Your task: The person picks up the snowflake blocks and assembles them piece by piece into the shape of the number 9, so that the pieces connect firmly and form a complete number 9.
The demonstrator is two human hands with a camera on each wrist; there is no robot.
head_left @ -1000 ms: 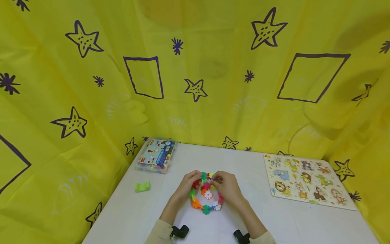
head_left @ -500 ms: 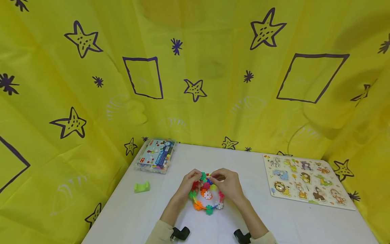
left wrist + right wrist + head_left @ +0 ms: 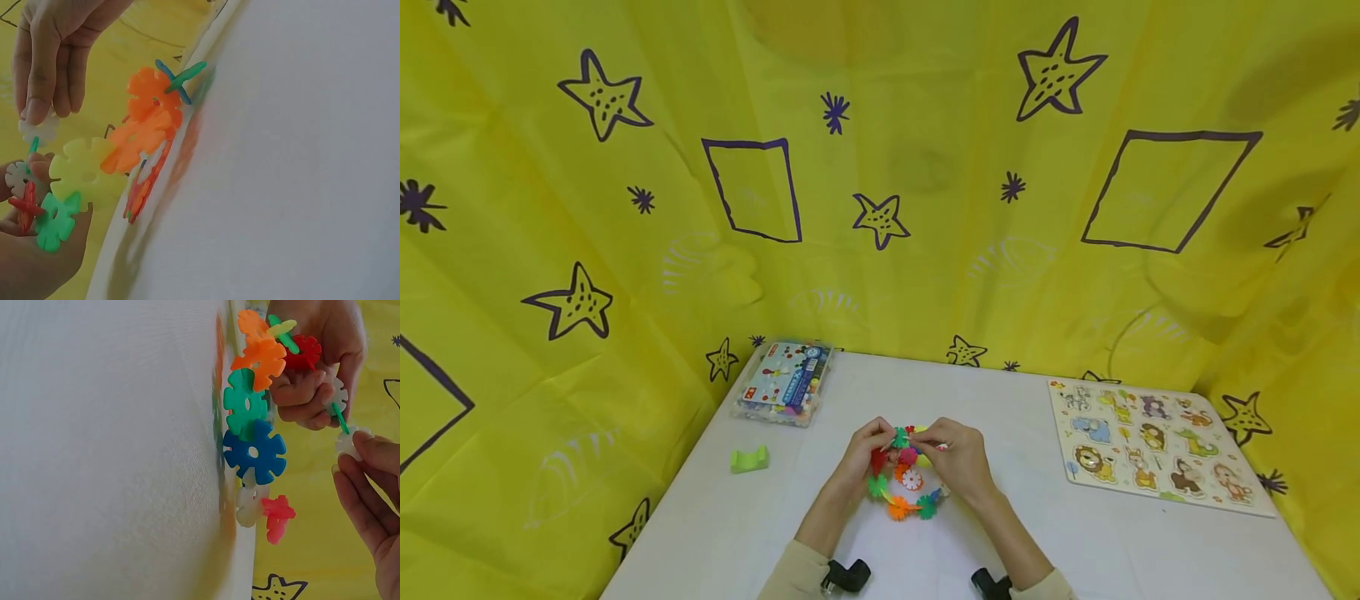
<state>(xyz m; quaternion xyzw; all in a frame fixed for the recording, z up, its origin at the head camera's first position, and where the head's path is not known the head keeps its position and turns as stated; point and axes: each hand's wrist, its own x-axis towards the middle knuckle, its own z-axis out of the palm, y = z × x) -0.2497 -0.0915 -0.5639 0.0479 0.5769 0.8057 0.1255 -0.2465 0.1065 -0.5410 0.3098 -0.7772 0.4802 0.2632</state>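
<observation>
My left hand (image 3: pixel 854 460) grips one end of a chain of colourful snowflake building discs, fingers curled at a white disc (image 3: pixel 339 395) and a red disc (image 3: pixel 305 353). With thumb and fingertips, my right hand (image 3: pixel 962 460) pinches another white disc (image 3: pixel 37 132), joined to a thin green disc (image 3: pixel 340 419) at the left fingers. The chain curves in a loop close over the table, through orange (image 3: pixel 898 508), green (image 3: pixel 927 507) and blue discs (image 3: pixel 254 452). A pink disc (image 3: pixel 278 519) hangs at its far end. Inside the loop lies a white-and-orange piece (image 3: pixel 912 479).
A clear box (image 3: pixel 786 383) of small colourful parts stands at the back left of the white table (image 3: pixel 1000 550). A light green plastic piece (image 3: pixel 750 460) lies in front of it. An animal puzzle board (image 3: pixel 1157 446) lies at right. A yellow curtain (image 3: pixel 925 292) hangs behind.
The lower part of the disc loop has swung to the right between my hands. My right hand has shifted slightly, and a white disc now shows at its fingertips. The left hand keeps its place.
</observation>
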